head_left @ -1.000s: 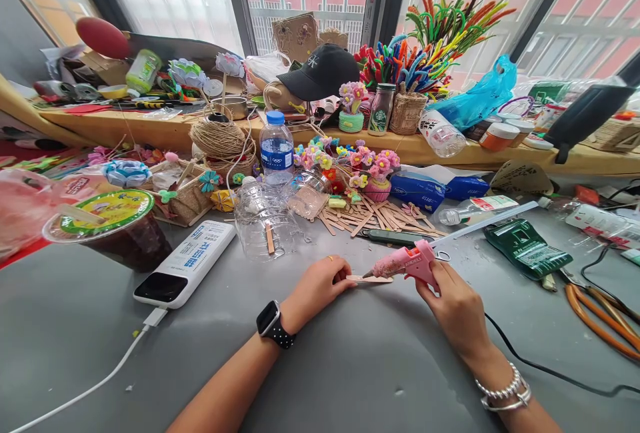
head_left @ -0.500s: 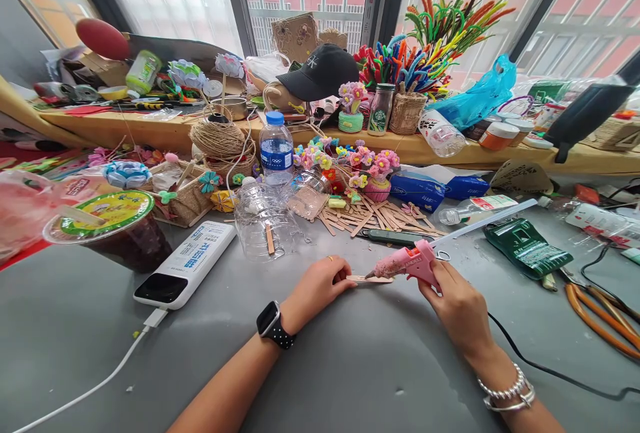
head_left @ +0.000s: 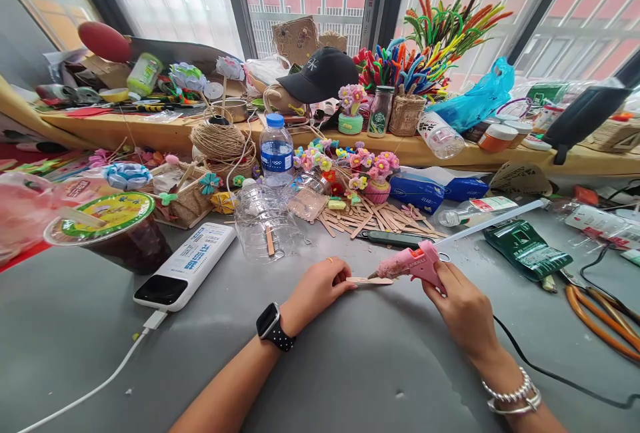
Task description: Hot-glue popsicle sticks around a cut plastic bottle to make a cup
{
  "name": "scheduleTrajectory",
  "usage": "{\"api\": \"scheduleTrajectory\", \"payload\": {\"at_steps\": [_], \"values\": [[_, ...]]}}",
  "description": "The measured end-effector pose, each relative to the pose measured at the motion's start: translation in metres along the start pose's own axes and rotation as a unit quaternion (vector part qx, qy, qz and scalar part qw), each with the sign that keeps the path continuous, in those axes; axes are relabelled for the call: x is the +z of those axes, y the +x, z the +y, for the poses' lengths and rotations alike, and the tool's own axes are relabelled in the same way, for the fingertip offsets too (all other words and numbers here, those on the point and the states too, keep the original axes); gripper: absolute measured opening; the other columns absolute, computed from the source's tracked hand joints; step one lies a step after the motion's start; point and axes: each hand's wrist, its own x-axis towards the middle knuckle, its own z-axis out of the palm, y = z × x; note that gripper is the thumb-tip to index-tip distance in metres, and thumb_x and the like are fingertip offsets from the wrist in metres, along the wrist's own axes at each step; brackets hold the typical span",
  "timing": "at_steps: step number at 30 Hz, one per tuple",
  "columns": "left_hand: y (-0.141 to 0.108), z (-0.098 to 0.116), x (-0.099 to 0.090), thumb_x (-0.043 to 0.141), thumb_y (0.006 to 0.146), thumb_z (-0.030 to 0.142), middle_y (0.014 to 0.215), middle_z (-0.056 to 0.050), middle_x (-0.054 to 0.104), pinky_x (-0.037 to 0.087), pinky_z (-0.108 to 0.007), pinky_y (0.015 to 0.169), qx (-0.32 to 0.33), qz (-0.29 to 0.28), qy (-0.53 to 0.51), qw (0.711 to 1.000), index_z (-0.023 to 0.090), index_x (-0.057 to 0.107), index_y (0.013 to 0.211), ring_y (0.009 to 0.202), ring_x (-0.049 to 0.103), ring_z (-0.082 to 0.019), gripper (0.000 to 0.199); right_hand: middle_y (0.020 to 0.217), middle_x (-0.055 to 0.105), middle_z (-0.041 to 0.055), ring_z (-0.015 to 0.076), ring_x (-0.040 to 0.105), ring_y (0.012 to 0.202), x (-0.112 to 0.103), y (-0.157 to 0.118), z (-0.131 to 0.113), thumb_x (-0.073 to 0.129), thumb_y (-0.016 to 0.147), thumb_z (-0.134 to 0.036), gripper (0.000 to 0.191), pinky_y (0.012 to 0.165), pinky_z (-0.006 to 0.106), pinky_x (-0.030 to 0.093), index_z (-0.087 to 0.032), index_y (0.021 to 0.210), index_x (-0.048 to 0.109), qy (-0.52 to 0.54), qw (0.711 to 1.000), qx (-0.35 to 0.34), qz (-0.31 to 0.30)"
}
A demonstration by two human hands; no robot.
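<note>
My left hand (head_left: 325, 284), with a black watch on the wrist, pinches the left end of a flat wooden stick (head_left: 373, 281) just above the grey table. A pink glue gun (head_left: 407, 264) is gripped in my right hand (head_left: 457, 303), its nozzle pointing left, at or just over the middle of the stick. A long translucent glue rod (head_left: 493, 223) sticks out of the gun's back. Beyond the hands lies a pile of wooden sticks (head_left: 385, 216), next to a dark green tool (head_left: 393, 238).
A power bank (head_left: 187, 266) and a lidded drink cup (head_left: 120, 240) stand on the left. Clear plastic bottles (head_left: 265, 223) are behind my left hand. Orange-handled scissors (head_left: 595, 316), a green pouch (head_left: 527, 248) and a black cable (head_left: 550, 373) lie on the right.
The glue gun and my right hand have shifted slightly to the right, so the nozzle is farther along the stick. My left hand has hardly moved.
</note>
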Motion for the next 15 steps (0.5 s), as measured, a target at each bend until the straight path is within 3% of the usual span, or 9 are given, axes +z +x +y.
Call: {"api": "scheduleTrajectory", "payload": {"at_steps": [15], "values": [[0.0000, 0.0012, -0.0010, 0.055, 0.078, 0.027, 0.071, 0.001, 0.056, 0.036, -0.022, 0.058, -0.004, 0.000, 0.002, 1.000, 0.017, 0.056, 0.077, 0.065, 0.049, -0.013, 0.010, 0.072, 0.061, 0.0028, 0.0134, 0.056, 0.058, -0.0028, 0.0008, 0.0008, 0.040, 0.083, -0.022, 0.024, 0.046, 0.022, 0.037, -0.015, 0.099, 0.056, 0.007, 1.000, 0.013, -0.017]]}}
